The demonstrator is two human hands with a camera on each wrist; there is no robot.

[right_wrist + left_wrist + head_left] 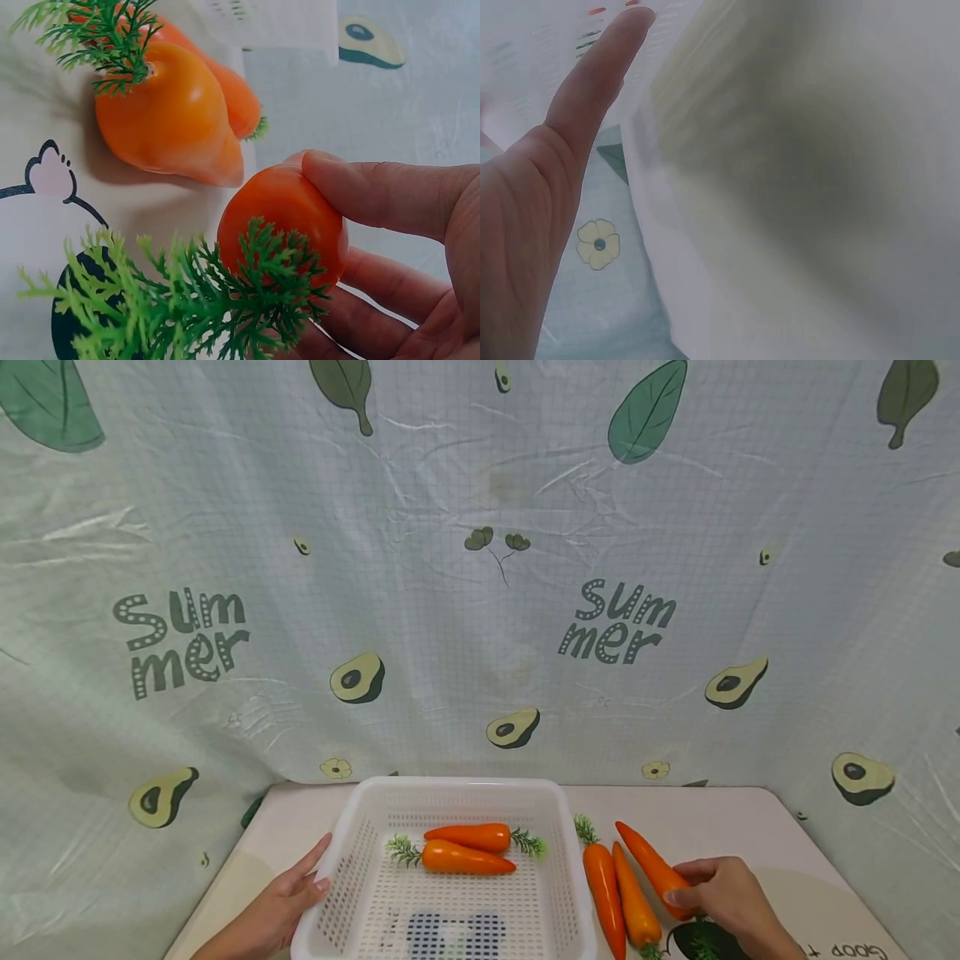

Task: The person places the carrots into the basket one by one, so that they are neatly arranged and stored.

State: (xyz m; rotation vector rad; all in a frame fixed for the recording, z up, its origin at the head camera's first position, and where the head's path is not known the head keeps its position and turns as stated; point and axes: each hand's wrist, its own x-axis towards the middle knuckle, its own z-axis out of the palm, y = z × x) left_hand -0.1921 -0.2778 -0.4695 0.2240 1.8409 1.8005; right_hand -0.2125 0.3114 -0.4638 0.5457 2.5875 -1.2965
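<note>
My right hand (731, 893) grips a glossy orange toy carrot (651, 860) near its leafy end, thumb on one side and fingers on the other. Its green plastic leaves (247, 300) show close up in the right wrist view. Two more toy carrots, a red-orange one (606, 893) and a lighter orange one (633, 902), lie on the table between that hand and a white plastic basket (573, 877). Inside the basket, two carrots (468, 837) (465, 858) lie side by side, pointing opposite ways. With fingers fairly straight, my left hand (273, 906) touches the basket's left side.
The pale table (675, 802) has a dark printed pattern and lettering (855, 950) at the front right. Behind and at both sides hangs a pale curtain (450, 610) printed with avocados, leaves and "summer". The basket's floor has many small holes.
</note>
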